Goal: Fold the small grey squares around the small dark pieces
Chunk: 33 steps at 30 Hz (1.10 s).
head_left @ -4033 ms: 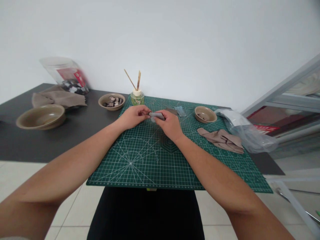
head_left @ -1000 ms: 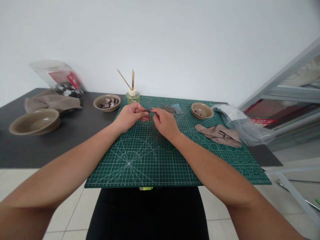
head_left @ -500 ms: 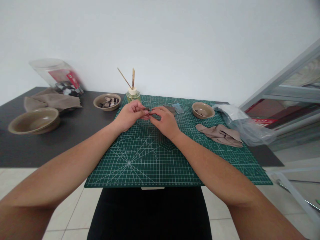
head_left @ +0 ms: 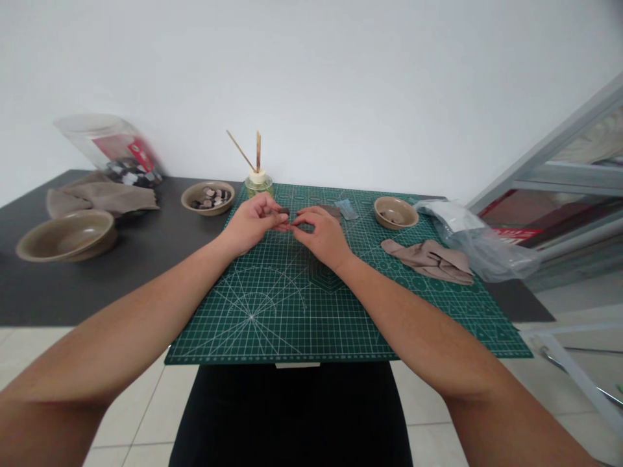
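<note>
1 dark piece (head_left: 285,211), probably light, stiff, best edge-gripped: left hand (head_left: 256,222) pinched it; right hand (head_left: 322,237) half-curled, hold unclear.

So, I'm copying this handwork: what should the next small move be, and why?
I'd perhaps ease the right hand a touch closer to the small dark piece to steady it: the left hand pinches that piece, and the right fingertips are close beside it. Whether they hold anything is too small to tell.

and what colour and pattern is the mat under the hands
The mat is green with a white grid, plus circles and angled lines; see the head view.
</note>
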Motion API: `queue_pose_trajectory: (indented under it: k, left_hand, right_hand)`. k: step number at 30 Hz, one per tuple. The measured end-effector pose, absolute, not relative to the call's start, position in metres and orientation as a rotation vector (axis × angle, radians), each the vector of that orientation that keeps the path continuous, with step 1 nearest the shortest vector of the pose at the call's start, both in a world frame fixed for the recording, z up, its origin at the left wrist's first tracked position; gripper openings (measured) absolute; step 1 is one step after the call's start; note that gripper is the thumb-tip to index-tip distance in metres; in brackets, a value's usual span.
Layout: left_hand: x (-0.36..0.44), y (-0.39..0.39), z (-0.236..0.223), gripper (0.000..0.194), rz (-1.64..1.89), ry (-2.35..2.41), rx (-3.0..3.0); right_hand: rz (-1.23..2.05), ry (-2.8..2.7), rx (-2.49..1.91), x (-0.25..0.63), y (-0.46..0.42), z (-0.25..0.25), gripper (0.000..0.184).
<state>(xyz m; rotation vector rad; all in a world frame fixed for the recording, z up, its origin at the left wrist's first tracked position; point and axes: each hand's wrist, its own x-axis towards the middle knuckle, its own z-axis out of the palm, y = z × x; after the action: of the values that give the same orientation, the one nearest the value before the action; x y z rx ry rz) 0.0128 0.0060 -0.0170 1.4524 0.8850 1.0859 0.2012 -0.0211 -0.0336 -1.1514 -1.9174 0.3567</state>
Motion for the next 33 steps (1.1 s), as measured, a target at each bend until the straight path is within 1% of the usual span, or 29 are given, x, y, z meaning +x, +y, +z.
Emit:
queue_pose_trajectory:
  k: [7,15,33]
  left_hand:
    - [0.0131,0.0040,-0.0164,0.028,1.071,0.905,1.529]
    - [0.0096,0.0046,-0.0183,0.027,1.015,0.931,1.684]
    - [0.0061,0.0084,-0.0235,0.028,0.988,0.921,1.775]
  right_hand:
    - [0.410,-1.948,-1.153,0.2009,-0.0200,-0.0346,0.006]
    - [0.481,-1.968,-1.131,0.2031,-0.0176,-0.0358,0.007]
    - [0.523,-1.971,-1.151,0.2017,-0.0186,-0.0351,0.008]
